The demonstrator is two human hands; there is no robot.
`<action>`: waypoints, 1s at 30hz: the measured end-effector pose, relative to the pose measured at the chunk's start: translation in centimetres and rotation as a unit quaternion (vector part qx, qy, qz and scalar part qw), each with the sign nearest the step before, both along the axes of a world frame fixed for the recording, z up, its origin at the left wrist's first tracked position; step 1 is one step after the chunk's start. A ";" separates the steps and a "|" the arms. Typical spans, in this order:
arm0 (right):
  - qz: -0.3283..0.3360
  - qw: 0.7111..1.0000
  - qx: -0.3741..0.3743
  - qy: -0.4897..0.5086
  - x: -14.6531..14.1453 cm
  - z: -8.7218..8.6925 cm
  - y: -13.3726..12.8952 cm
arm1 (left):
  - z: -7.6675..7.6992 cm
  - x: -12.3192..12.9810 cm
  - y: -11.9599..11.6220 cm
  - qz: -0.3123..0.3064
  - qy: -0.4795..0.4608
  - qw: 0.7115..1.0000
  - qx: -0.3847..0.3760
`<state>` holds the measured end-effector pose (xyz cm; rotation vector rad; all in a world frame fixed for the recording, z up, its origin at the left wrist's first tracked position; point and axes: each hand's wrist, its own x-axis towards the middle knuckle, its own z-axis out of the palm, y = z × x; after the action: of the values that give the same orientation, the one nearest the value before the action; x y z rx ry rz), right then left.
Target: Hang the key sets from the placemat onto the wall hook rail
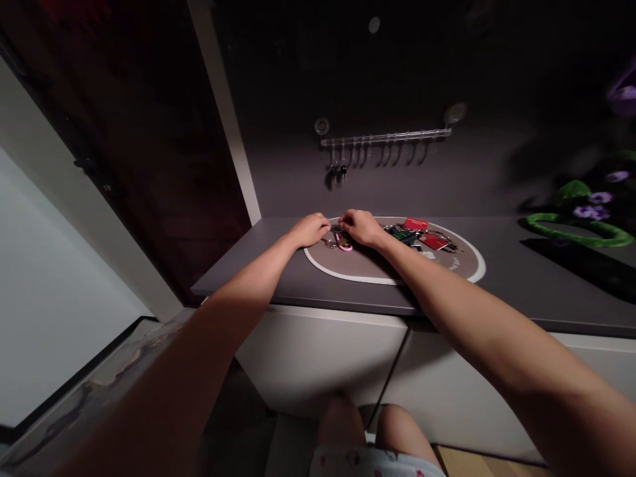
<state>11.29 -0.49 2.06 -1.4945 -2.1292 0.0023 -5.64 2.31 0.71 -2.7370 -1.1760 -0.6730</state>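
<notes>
Both my hands rest close together over the left end of a brown oval mat (368, 268) with a white border. My left hand (311, 230) is closed, its fingertips at a small bunch of keys and metal rings (330, 244). The fingers of my right hand (362, 226) are curled into a pinch just right of that bunch; what they grip is too small to make out. Between the hands lies a pink carabiner-like clip (344, 244). Right of my right hand is a pile of keys (402, 233) with red tags (433, 241).
A clear hook rail (387, 138) is fixed to the dark wall above the mat, with two small key sets (342, 172) hanging at its left. A green ring-shaped plant ornament (579, 232) with purple flowers stands on the grey counter (517, 285). White cabinet doors (322, 358) are below.
</notes>
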 end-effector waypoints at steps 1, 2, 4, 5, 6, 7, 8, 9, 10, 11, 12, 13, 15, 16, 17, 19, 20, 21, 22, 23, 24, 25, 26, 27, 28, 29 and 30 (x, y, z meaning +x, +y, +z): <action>0.000 1.000 0.000 0.000 0.0 0.0 0.0 | 0.0 0.0 0.1 0.001 -0.003 1.000 0.002; 0.001 1.000 0.000 0.001 0.0 0.0 0.0 | -0.1 0.0 0.1 0.004 -0.008 1.000 0.001; 0.003 1.000 0.001 0.003 0.0 0.0 0.0 | -0.1 0.1 0.3 0.009 -0.024 1.000 -0.003; 0.003 1.000 0.002 0.003 0.0 0.0 0.0 | -0.1 0.1 0.3 0.011 -0.036 0.999 -0.007; 0.004 1.000 0.003 0.003 0.0 0.0 0.0 | -0.1 0.2 0.3 0.014 -0.049 0.999 -0.012; 0.004 1.000 0.004 0.002 0.0 0.0 0.0 | -0.1 0.3 0.3 0.016 -0.063 0.998 -0.019; 0.004 1.000 0.005 0.001 0.0 -0.1 0.0 | 0.0 0.4 0.2 0.020 -0.078 0.996 -0.027; 0.005 1.000 0.006 0.000 0.0 -0.1 0.0 | 0.0 0.5 0.2 0.024 -0.095 0.995 -0.036; 0.007 1.000 0.006 -0.001 0.0 -0.1 0.0 | 0.1 0.6 0.2 0.029 -0.113 0.992 -0.047; 0.009 1.000 0.006 -0.001 0.0 -0.1 0.0 | 0.2 0.6 0.1 0.032 -0.133 0.989 -0.059; 0.011 1.000 0.006 -0.001 0.0 -0.1 0.0 | 0.3 0.7 0.1 0.035 -0.154 0.985 -0.072; 0.013 1.000 0.005 0.000 -0.1 -0.1 0.0 | 0.3 0.7 0.1 0.037 -0.176 0.980 -0.085; 0.016 1.000 0.005 0.007 -0.1 0.0 -0.2 | 0.3 0.7 0.2 0.033 -0.221 0.968 -0.118; 0.019 1.000 0.004 0.014 -0.2 0.1 -0.3 | 0.2 0.8 0.3 0.028 -0.246 0.959 -0.139; 0.023 0.999 0.004 0.022 -0.2 0.2 -0.4 | 0.1 0.8 0.4 0.021 -0.273 0.948 -0.163; 0.030 0.999 0.000 0.041 -0.4 0.3 -0.7 | 0.0 0.9 0.5 0.000 -0.329 0.921 -0.210; 0.032 0.998 -0.003 0.051 -0.4 0.4 -0.8 | 0.0 0.9 0.5 -0.013 -0.355 0.907 -0.228; 0.033 0.998 -0.006 0.060 -0.5 0.4 -0.9 | 0.1 1.0 0.4 -0.027 -0.377 0.894 -0.242; 0.032 0.997 -0.008 0.069 -0.5 0.5 -1.0 | 0.2 1.0 0.3 -0.040 -0.396 0.882 -0.251; 0.032 0.997 -0.008 0.076 -0.6 0.5 -1.1 | 0.3 1.0 0.2 -0.052 -0.412 0.872 -0.258; 0.034 0.996 -0.007 0.084 -0.6 0.5 -1.1 | 0.4 1.1 0.0 -0.062 -0.425 0.863 -0.265; 0.038 0.995 -0.004 0.091 -0.6 0.5 -1.1 | 0.6 1.1 -0.1 -0.070 -0.437 0.854 -0.274; 0.042 0.994 -0.001 0.098 -0.6 0.5 -1.1 | 0.7 1.1 -0.3 -0.078 -0.448 0.845 -0.283; 0.045 0.993 0.002 0.105 -0.6 0.5 -1.2 | 0.9 1.1 -0.4 -0.083 -0.457 0.836 -0.293; 0.047 0.992 0.004 0.113 -0.6 0.5 -1.2 | 1.0 1.1 -0.5 -0.087 -0.465 0.828 -0.301; 0.048 0.992 0.004 0.120 -0.6 0.4 -1.2 | 1.1 1.2 -0.6 -0.090 -0.471 0.822 -0.307; 0.049 0.991 0.005 0.126 -0.6 0.5 -1.3 | 1.1 1.2 -0.6 -0.092 -0.476 0.818 -0.310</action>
<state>10.65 -1.76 2.53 -1.3070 -1.9926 0.2060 -4.49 1.67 1.84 -3.0698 -1.4577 -2.2302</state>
